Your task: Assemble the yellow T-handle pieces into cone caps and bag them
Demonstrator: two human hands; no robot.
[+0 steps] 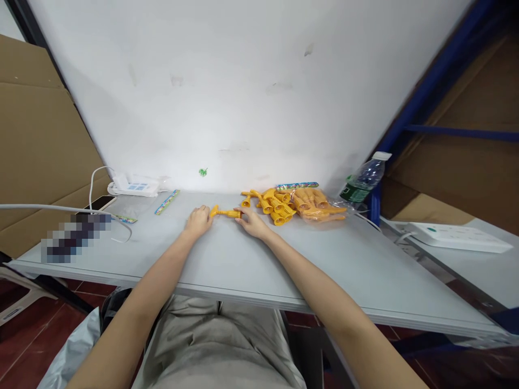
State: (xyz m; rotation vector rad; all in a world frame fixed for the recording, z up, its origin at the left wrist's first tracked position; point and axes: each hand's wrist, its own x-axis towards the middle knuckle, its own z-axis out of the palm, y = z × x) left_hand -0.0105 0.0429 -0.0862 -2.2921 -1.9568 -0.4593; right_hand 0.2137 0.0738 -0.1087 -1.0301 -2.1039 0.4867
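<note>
A yellow plastic piece (226, 214) with a ribbed, narrow middle lies lengthwise between my two hands, close to the tabletop. My left hand (199, 221) is closed at its left end, which spreads out sideways. At the wider right end, the fingers of my right hand (252, 222) are closed on it. Just beyond my right hand is a heap of similar yellow plastic pieces (277, 206), several with hollow round ends facing me. Beside the heap, more yellow pieces lie in a clear plastic bag (320, 208) with a colourful printed header strip (297, 185).
A tilted water bottle (364, 178) leans at the table's back right. On the left are a white power strip (135, 186), a phone (101, 203), a cable (48, 207) and another printed strip (167, 202). A white wall (243, 97) borders the grey table (251, 270).
</note>
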